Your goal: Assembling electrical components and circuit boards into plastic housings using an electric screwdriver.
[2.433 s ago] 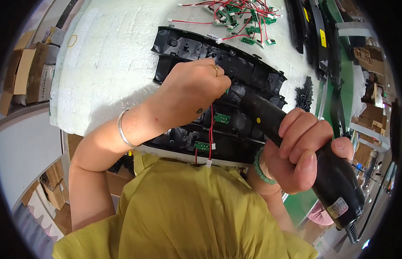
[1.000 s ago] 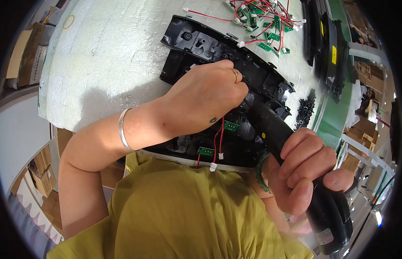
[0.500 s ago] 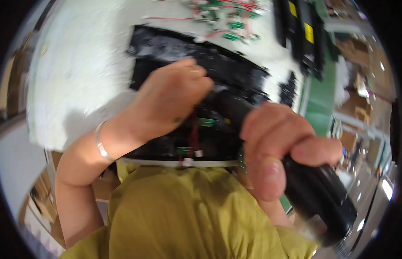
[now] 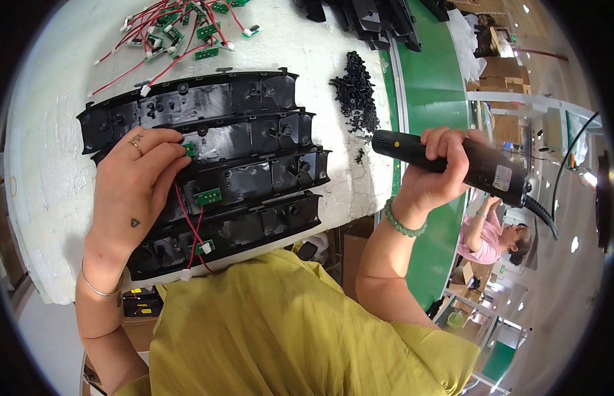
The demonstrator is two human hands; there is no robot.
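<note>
Several long black plastic housings (image 4: 260, 173) lie side by side on the pale work surface. My left hand (image 4: 132, 188) is closed in a pinch on a small green circuit board (image 4: 189, 150), which sits inside the second housing from the far side. Nearer me, another green board (image 4: 208, 197) lies in the third housing, and a board with red wires (image 4: 202, 248) in the nearest. My right hand (image 4: 440, 173) is wrapped round a black electric screwdriver (image 4: 495, 170), held off to the right. Its bit points left, close by a pile of small black screws (image 4: 356, 96).
Loose green boards with red wires (image 4: 171, 33) are heaped at the far left. More black plastic parts (image 4: 369, 18) lie at the far edge. A green surface (image 4: 429, 86) runs along the right, and a cable trails from the screwdriver. Farther right is a person in pink (image 4: 482, 239).
The screwdriver has swung away from the housings to the right, its bit now by the screws. My left hand has gone from a fist to a pinch on a board. The view has shifted.
</note>
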